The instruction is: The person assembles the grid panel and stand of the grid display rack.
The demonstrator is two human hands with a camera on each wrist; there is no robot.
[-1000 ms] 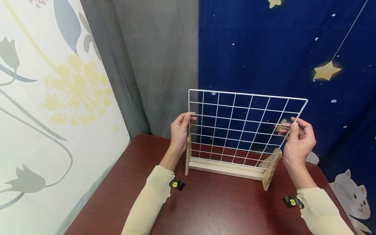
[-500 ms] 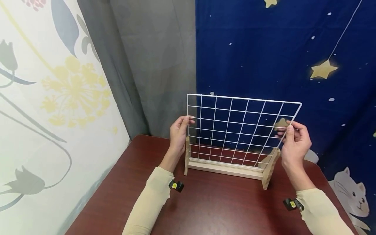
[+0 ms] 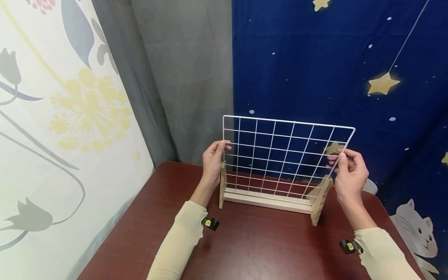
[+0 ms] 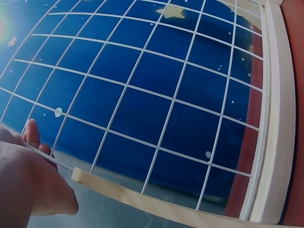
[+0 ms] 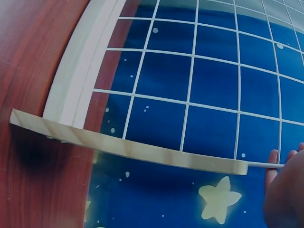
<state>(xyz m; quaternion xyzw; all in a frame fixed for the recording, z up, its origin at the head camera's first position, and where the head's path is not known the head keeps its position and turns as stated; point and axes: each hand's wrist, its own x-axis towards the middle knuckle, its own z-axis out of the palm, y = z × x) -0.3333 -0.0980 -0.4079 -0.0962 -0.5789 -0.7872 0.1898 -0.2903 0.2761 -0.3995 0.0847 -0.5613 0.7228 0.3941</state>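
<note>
A white wire grid panel (image 3: 288, 137) stands upright between the two side pieces of a pale wooden stand (image 3: 267, 201). My left hand (image 3: 212, 160) pinches the panel's left edge wire just above the left wooden side. At the opposite edge my right hand (image 3: 351, 173) pinches the wire above the right wooden side (image 3: 321, 200). In the left wrist view the lower edge of the grid (image 4: 166, 102) lies along the wooden crossbar (image 4: 280, 114). The right wrist view shows the grid's end beside the crossbar (image 5: 85, 61) too. Some fingers are hidden behind the wire.
The stand rests on a dark red wooden table (image 3: 259, 249) with rounded far corners. Behind it hang a grey curtain (image 3: 189, 77) and a blue star-printed curtain (image 3: 308, 70). A floral white panel (image 3: 70, 155) rises at the left. Small black cameras (image 3: 211, 223) sit on both wrists.
The grid panel has moved down between the wooden sides, its top edge now lower. Both hands have gone down with it, still pinching its side edges. The stand has stayed in place.
</note>
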